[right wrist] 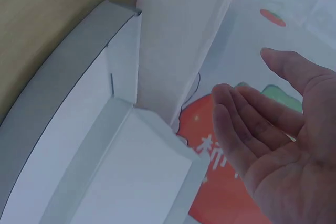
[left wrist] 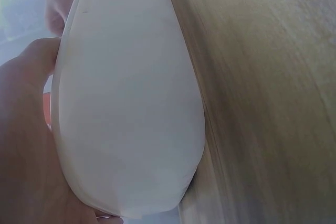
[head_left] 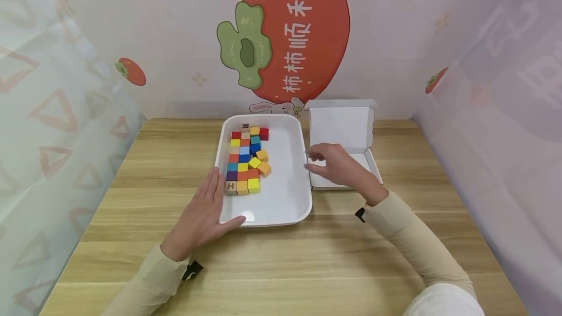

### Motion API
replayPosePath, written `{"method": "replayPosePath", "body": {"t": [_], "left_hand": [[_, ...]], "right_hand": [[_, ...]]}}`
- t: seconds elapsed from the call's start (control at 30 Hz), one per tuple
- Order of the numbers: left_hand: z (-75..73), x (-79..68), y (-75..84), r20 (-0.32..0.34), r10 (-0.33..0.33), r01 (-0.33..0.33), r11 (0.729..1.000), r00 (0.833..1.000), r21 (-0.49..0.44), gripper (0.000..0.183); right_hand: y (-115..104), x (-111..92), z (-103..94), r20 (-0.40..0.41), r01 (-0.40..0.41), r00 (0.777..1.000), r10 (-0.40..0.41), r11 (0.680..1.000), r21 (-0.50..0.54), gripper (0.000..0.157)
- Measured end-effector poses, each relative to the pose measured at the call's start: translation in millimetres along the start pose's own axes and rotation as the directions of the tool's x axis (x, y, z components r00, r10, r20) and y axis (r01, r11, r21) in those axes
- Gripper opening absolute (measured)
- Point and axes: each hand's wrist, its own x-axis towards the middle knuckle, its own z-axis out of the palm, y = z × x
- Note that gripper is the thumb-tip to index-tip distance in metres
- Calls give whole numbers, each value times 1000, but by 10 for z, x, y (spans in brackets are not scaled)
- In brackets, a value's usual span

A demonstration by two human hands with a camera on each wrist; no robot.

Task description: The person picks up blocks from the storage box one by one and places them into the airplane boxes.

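Note:
A white tray (head_left: 281,208) lies on the table with several colored wooden cubes (head_left: 243,176) packed against its left side; two cubes bear the letters R and H. My left hand (head_left: 199,213) rests on the tray's front left corner, fingers straight along the left rim and thumb spread over the front rim. In the left wrist view the tray's outer wall (left wrist: 131,87) fills the middle, beside that hand. Beyond the right rim hovers my right hand (head_left: 335,162), above the open white box. Its fingers are loosely bent with nothing between them, as the right wrist view shows.
An open white cardboard box (head_left: 340,128) stands right of the tray, its lid raised toward the back wall. A printed wall (head_left: 175,18) closes off the back, and sheets hang at both sides. The wooden table (head_left: 285,267) extends in front.

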Motion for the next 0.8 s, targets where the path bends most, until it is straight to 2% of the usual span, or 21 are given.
{"method": "replayPosePath", "body": {"t": [0.17,0.4,0.6,0.8], "left_hand": [[-2,5,3,-3,0,0,1000,1000,1,120],[-4,3,3,8,-1,1,1000,1000,0,120],[-6,4,0,16,-10,11,1000,1000,-7,120],[-13,2,-2,17,-8,8,1000,1000,-12,120]], "right_hand": [[-153,255,173,100,9,995,-10,1000,9,41],[-187,579,448,200,36,979,-35,999,-1,45],[-194,784,622,223,64,973,-55,997,-34,44],[-207,891,725,233,62,971,-49,997,-47,42]]}}
